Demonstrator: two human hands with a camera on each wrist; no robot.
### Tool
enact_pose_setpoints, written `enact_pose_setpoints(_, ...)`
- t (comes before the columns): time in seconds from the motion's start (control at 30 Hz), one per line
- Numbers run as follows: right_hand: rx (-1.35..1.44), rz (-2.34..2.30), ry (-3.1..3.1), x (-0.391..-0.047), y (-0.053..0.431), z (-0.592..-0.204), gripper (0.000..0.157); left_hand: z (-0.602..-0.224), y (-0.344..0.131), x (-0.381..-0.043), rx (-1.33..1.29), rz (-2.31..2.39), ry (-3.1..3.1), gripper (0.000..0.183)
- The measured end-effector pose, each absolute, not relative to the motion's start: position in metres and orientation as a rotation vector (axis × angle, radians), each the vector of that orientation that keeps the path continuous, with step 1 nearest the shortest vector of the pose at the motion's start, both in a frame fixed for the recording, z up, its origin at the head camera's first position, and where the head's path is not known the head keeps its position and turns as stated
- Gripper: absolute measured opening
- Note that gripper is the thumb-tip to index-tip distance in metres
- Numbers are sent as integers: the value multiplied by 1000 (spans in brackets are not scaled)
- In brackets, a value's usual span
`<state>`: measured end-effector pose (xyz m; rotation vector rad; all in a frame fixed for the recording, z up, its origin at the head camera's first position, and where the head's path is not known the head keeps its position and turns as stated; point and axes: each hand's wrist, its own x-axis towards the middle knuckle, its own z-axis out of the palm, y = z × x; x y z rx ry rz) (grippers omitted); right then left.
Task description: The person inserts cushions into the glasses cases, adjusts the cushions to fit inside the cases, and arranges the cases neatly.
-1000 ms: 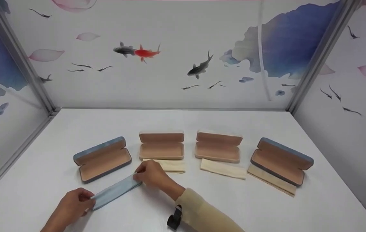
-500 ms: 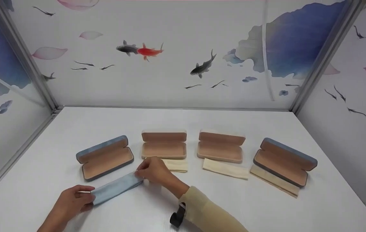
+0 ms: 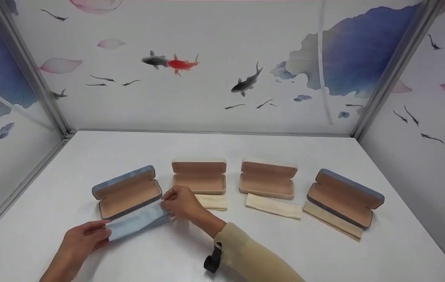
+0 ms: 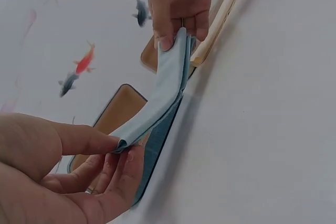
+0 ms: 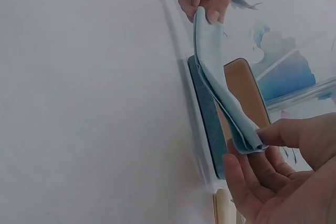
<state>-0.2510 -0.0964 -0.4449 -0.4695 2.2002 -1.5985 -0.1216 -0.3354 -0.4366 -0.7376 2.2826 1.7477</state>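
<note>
Blue cloth [image 3: 138, 221], a folded strip at lower left of the head view, is pinched at one end by my left hand [image 3: 80, 237] and at the other by my right hand [image 3: 185, 203]. Just behind it stands an open blue case [image 3: 130, 199]. Farther right on the worktop [image 3: 332, 262] stand two pale cases [image 3: 199, 183] and a second blue case [image 3: 337, 203], cream cloths [image 3: 273, 206] just below them.

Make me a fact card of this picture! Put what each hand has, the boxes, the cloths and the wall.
Left hand: pinches one end of the blue cloth
Right hand: pinches the other end
Blue cloth: folded long and narrow
Boxes: four, all open; left blue box, two pale boxes, right blue box
Other cloths: three beige cloths, folded
Wall: white, with painted fish
</note>
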Motion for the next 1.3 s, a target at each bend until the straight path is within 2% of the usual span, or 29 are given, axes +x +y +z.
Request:
enact_pose_setpoints(0.53, -448, -1624, 2168, -271, -104, -433, 11, -433, -344, -134, -779, 1935, 2179, 63)
enact_pose_setpoints(1.3, -383, -1496, 2367, -285, -125, -405, 12, -426, -353, -148, -814, 2013, 2166, 58)
